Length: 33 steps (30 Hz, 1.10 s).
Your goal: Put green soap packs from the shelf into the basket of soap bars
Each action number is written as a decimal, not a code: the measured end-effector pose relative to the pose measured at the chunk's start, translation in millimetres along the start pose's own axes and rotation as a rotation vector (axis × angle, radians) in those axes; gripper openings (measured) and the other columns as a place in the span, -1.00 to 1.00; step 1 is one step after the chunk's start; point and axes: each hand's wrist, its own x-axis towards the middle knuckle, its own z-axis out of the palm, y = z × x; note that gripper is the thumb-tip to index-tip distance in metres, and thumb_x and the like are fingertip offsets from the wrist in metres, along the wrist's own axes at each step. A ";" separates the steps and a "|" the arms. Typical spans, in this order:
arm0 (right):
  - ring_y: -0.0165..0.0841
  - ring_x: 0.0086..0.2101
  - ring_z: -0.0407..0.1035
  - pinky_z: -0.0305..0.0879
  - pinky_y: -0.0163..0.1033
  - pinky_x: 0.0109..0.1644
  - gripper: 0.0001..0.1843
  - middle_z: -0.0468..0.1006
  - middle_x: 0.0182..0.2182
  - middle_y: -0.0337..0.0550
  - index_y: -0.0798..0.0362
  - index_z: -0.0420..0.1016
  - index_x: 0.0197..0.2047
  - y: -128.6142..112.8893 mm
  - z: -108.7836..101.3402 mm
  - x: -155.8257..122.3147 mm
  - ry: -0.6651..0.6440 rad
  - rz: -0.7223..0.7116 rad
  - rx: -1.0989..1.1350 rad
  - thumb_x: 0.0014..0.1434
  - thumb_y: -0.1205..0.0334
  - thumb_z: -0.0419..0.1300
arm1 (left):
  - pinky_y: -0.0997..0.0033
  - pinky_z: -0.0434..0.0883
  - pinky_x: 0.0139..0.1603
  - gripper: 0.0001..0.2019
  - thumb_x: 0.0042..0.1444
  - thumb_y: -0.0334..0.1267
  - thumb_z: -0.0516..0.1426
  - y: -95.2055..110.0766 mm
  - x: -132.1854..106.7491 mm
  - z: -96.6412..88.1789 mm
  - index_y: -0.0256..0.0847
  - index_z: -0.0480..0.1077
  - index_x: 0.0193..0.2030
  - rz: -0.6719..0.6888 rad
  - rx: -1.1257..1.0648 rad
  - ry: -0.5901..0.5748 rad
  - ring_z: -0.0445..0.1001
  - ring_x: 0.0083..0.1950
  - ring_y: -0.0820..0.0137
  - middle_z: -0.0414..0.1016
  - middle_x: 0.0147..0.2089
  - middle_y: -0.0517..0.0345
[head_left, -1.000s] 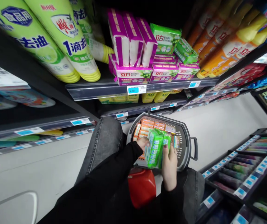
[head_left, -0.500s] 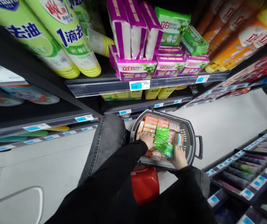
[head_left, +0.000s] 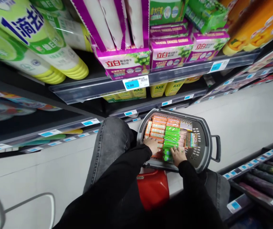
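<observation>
A grey basket [head_left: 202,127] between my knees holds rows of wrapped soap bars. On the left are orange packs [head_left: 159,125], in the middle a column of green packs [head_left: 172,135], and to their right paler ones. My left hand [head_left: 152,145] lies over the orange packs at the left, its fingers spread. My right hand [head_left: 178,155] rests on the near end of the green column, fingers apart and touching the packs; part of the packs there is hidden under it. A small boxed pack [head_left: 193,140] sits at the right side.
Ahead, a shelf [head_left: 86,92] carries purple soap packs [head_left: 124,63], green-yellow bottles [head_left: 55,41] and orange bottles [head_left: 258,35]. A red stool-like object [head_left: 153,187] is under me. Another shelf [head_left: 246,190] stands at right, a white metal frame [head_left: 52,206] at lower left.
The green pack that my right hand held tilted now lies flat in the column. That hand has shifted left onto the packs; my left hand stays on the orange ones. The view has moved closer.
</observation>
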 end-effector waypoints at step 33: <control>0.01 0.19 0.15 0.13 -0.08 0.26 -0.01 0.24 0.24 0.15 0.16 0.04 0.39 42.9 24.2 -3.8 -0.085 -0.114 0.265 -0.06 0.23 0.36 | 0.01 0.27 0.19 -0.40 0.18 -0.01 0.10 3.7 1.6 6.0 -0.26 0.19 0.29 0.037 -0.003 -0.039 0.31 0.25 0.02 0.36 0.21 -0.21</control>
